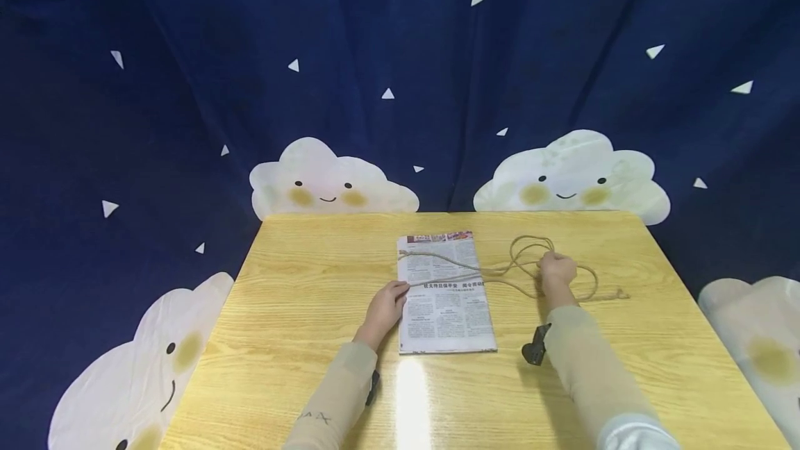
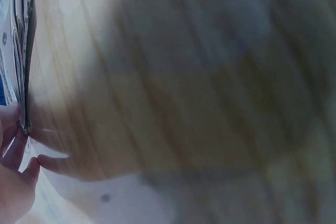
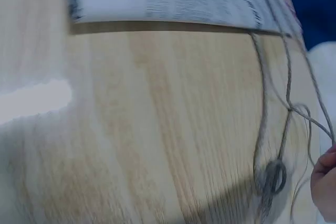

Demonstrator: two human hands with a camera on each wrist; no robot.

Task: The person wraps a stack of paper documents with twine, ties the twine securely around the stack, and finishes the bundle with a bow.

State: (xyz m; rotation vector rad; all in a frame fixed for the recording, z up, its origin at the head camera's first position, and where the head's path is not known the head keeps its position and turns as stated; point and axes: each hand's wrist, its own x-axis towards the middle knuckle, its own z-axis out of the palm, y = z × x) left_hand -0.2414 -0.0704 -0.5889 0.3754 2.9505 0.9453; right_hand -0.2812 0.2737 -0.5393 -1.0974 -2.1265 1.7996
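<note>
A folded stack of newspaper [image 1: 446, 325] lies flat on the wooden table, printed side up. Tan rope [image 1: 446, 260] crosses its upper half in strands. In the right wrist view, one rope strand [image 2: 23, 51] is not visible on the left side, but a strand [image 3: 261, 103] runs under the paper's right edge. My left hand [image 1: 384, 310] pinches the newspaper's left edge, where a rope strand meets the fingertips; the left wrist view shows fingers [image 2: 16, 148] at the layered edge. My right hand [image 1: 558, 273] grips the rope to the right of the paper, among loose loops.
The light wooden table [image 1: 312, 283] carries the work. A knotted rope end [image 1: 619, 294] lies right of the right hand. Behind the table hangs a dark blue curtain [image 1: 400, 33] with white triangles and smiling clouds. Black devices [image 1: 535, 347] sit at both wrists.
</note>
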